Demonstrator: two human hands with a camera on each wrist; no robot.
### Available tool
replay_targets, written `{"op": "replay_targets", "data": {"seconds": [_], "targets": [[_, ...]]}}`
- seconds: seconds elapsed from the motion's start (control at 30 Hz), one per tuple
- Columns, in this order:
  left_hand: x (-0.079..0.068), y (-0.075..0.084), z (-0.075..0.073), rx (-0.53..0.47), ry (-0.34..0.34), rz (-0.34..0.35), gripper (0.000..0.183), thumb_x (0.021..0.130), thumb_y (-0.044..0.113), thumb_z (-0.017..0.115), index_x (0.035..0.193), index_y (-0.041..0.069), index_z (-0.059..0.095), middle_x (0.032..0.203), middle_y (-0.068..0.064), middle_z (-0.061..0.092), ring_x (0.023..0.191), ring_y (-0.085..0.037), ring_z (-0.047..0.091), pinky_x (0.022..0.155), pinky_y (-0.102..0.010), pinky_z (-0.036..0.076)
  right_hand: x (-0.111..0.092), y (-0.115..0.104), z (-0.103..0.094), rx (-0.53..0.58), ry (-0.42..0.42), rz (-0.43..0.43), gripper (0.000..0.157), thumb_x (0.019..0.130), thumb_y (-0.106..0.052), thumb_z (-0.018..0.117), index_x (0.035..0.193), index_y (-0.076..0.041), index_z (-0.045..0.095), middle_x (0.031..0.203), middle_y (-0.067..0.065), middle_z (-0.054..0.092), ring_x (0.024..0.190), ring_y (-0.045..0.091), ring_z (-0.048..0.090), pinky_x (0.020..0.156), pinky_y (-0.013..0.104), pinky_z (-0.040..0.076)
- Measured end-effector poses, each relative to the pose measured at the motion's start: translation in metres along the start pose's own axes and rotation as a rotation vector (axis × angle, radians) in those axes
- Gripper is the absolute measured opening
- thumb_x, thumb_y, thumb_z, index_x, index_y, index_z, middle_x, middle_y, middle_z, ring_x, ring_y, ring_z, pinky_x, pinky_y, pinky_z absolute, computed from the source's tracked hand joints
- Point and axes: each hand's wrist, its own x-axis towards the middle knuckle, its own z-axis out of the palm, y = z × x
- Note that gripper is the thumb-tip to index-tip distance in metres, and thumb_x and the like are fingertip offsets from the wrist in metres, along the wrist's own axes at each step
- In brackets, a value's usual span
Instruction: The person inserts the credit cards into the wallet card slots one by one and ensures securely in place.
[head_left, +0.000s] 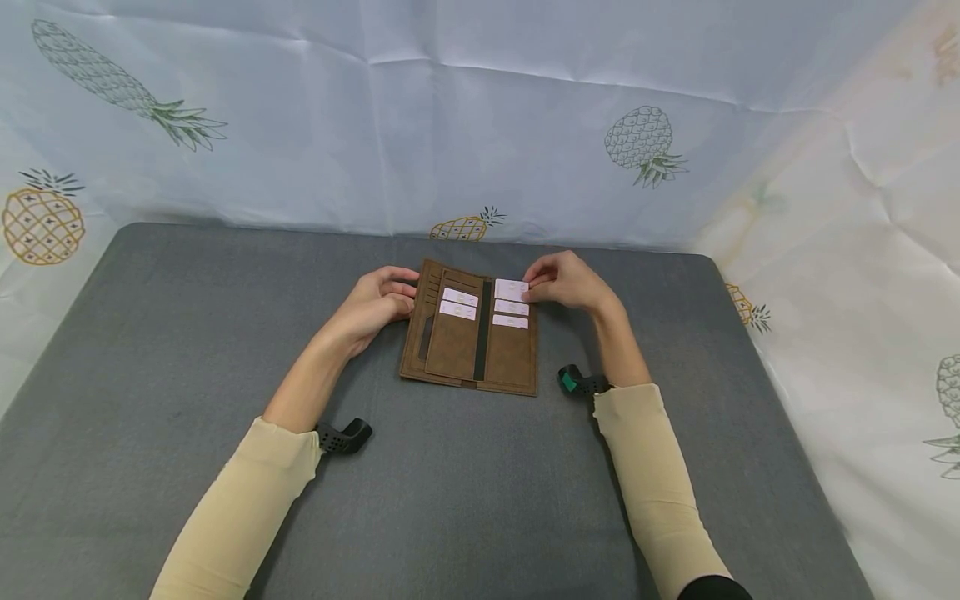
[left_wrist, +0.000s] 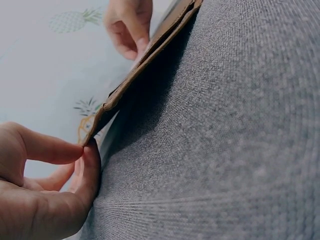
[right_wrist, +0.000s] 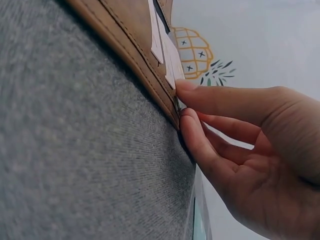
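Observation:
A brown bifold wallet [head_left: 457,354] lies opened out on the grey table, with a dark strip down its middle. Pale pink cards sit in slots on both halves, two on the left and three on the right. My left hand [head_left: 367,308] pinches the wallet's left edge between thumb and fingers; the left wrist view shows that edge of the wallet [left_wrist: 107,102] raised off the cloth. With thumb and index finger, my right hand [head_left: 570,282] pinches the top card [head_left: 510,289] on the right half at its outer end. In the right wrist view this card [right_wrist: 172,65] stands partly out of its slot.
The grey cloth-covered table [head_left: 450,500] extends around the wallet on all sides. A white curtain [head_left: 480,125] printed with pineapples hangs along the back and right. Black wrist-worn devices [head_left: 347,436] sit at both cuffs, just above the table.

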Motion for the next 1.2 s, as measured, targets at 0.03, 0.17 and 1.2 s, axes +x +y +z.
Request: {"op": "replay_targets", "data": {"seconds": [0.03, 0.17, 1.2], "targets": [[0.000, 0.000, 0.000, 0.002, 0.001, 0.000, 0.054, 0.104, -0.005, 0.049, 0.157, 0.002, 0.047, 0.128, -0.018, 0.057, 0.101, -0.018, 0.060, 0.087, -0.023, 0.055, 0.000, 0.000, 0.000, 0.004, -0.007, -0.002, 0.027, 0.094, -0.010, 0.084, 0.115, 0.005, 0.075, 0.107, 0.016, 0.078, 0.088, 0.003, 0.069, 0.078, 0.018, 0.053], [0.000, 0.000, 0.000, 0.008, 0.002, 0.001, 0.054, 0.104, -0.005, 0.049, 0.157, 0.002, 0.047, 0.129, -0.019, 0.057, 0.102, -0.019, 0.060, 0.088, -0.023, 0.054, -0.001, 0.001, -0.001, 0.013, -0.034, -0.009, 0.023, 0.095, -0.008, 0.083, 0.113, 0.004, 0.076, 0.108, 0.019, 0.079, 0.089, 0.006, 0.071, 0.080, 0.020, 0.055], [0.000, 0.001, 0.000, 0.014, 0.005, -0.005, 0.054, 0.103, -0.005, 0.049, 0.157, 0.002, 0.048, 0.128, -0.018, 0.057, 0.104, -0.020, 0.059, 0.089, -0.024, 0.053, 0.002, -0.005, 0.011, -0.015, -0.158, -0.196, 0.014, 0.100, -0.002, 0.075, 0.110, 0.006, 0.081, 0.136, 0.025, 0.057, 0.128, 0.036, 0.054, 0.107, 0.053, 0.055]]}}
